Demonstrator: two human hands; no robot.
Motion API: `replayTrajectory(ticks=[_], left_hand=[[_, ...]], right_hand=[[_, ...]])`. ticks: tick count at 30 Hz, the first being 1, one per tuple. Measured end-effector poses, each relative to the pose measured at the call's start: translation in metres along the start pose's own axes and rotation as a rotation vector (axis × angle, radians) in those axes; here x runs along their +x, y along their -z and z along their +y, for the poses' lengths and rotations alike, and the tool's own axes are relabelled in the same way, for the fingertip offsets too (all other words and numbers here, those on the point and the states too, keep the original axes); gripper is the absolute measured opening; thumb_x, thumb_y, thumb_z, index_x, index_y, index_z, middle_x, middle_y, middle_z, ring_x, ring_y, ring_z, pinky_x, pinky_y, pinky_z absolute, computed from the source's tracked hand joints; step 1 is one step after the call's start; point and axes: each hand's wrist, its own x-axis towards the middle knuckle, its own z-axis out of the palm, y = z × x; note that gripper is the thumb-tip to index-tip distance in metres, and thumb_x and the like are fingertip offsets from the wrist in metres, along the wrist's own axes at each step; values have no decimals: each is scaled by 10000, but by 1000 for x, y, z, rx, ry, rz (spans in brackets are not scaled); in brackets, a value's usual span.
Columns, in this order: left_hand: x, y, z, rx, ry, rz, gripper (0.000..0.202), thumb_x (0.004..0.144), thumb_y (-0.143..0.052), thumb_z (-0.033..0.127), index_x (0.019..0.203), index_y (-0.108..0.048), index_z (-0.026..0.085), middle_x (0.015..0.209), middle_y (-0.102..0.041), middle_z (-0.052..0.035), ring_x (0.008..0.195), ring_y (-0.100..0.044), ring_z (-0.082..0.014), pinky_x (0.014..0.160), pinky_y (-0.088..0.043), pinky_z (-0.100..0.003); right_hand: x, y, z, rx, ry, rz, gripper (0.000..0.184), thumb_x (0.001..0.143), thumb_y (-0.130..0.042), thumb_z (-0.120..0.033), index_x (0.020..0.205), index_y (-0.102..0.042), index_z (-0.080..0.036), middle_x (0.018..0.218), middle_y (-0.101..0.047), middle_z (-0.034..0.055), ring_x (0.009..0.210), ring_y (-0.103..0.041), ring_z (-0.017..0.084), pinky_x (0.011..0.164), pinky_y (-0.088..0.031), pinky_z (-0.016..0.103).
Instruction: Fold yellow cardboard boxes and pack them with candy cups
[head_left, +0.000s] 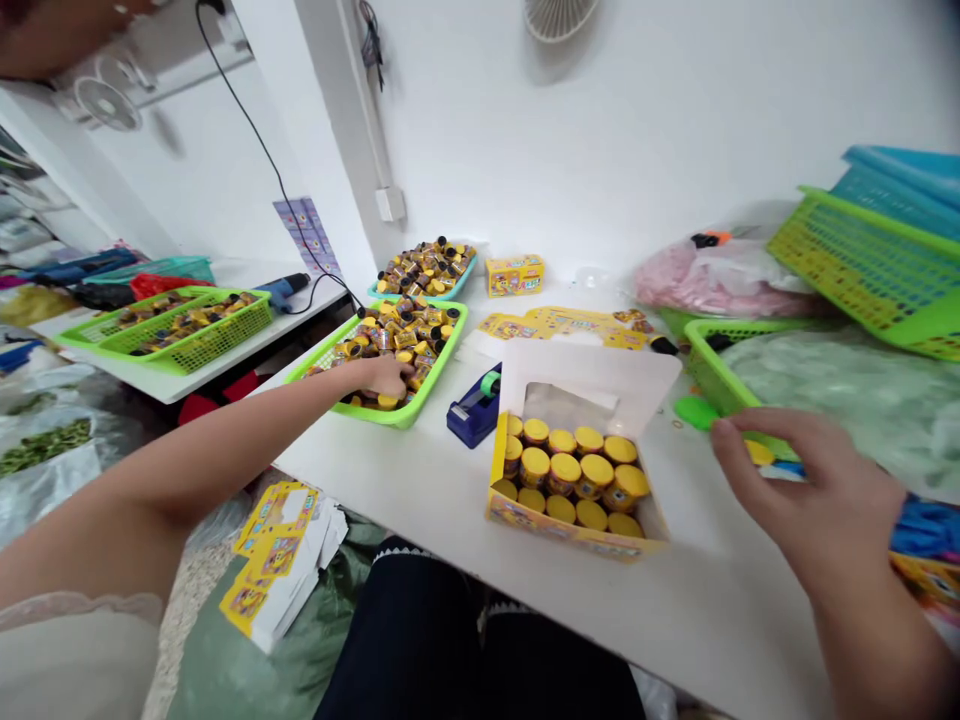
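Note:
My left hand (387, 376) is down among small yellow-capped jars (429, 318) in a lime green basket (429, 395). Its fingers curl into the pile, and what they grip is hidden. In front of me stands a yellow display carton (577, 535), its white lid raised, with rows of jars (596, 472) inside, caps up. My right hand (821, 500) hovers over the table to the right of the carton. Its thumb and fingers are apart in a loose curve, with nothing visibly held.
A blue tape dispenser (474, 408) stands between basket and carton. Behind are a teal tray (469, 272) of jars, a closed yellow box (515, 276) and flat cartons (574, 325). Green baskets (862, 265) and plastic bags (847, 390) crowd the right. Folded cartons (274, 560) lie lower left.

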Motion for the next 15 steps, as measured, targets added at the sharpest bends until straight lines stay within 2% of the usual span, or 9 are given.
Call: replayTrajectory(ticks=[2,5,8,12,15], left_hand=[[0,-1,4,40,11,-28,934,586,-674,357,1472,-395,266,1489,-395,-182,1129,-596,-385,884,-524,-405],[0,-2,11,102,30,-58,1096,524,-722,297,1523,-270,284,1510,-368,-200,1161,-569,-419,884,-522,-427],[2,-2,17,149,54,-39,1158,526,-752,246,1543,-199,222,1401,-498,-233,1154,-575,-414,908,-504,-431],[8,-3,17,172,58,-8,1058,578,-779,227,1514,-285,241,1284,-608,-184,1101,-613,-372,906,-501,-417],[12,-3,12,161,49,12,823,729,-750,285,1461,-380,227,1257,-619,-141,1096,-616,-313,923,-499,-455]], right_hand=[[-1,-3,4,21,77,-18,68,817,-662,-255,800,-608,-218,714,-694,42,683,-673,199,719,-513,304],[-1,-6,7,53,101,-47,74,823,-653,-249,786,-596,-219,700,-684,29,655,-652,186,703,-507,301],[-1,-7,6,70,93,-74,79,831,-645,-258,786,-597,-214,705,-684,31,665,-650,190,702,-499,309],[-4,-7,3,86,93,-114,118,859,-619,-295,780,-605,-209,682,-677,20,642,-644,176,659,-484,298],[-5,-9,1,93,76,-143,156,871,-599,-326,767,-617,-210,665,-672,18,624,-636,171,607,-474,288]])
